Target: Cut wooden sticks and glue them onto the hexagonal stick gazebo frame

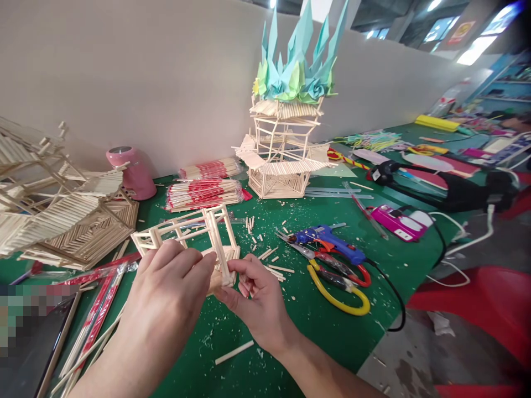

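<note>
A small open frame of pale wooden sticks [214, 235] is held tilted above the green table, between both hands. My left hand [172, 296] has its fingers curled round the near side of the frame, covering part of it. My right hand [259, 304] pinches the frame's lower right corner between thumb and index finger. Just right of the hands lie a blue glue gun [332, 241] and pliers with yellow and red handles [338, 290]. Short stick pieces [280, 271] are scattered beside the frame.
A stick tower [280, 179] topped with blue-green folded paper stands at the back. A larger stick model [78, 221], pink device [133, 172] and stick bundles [203, 193] are nearby. Right are a pink box [400, 223], cables and a red stool [481, 309].
</note>
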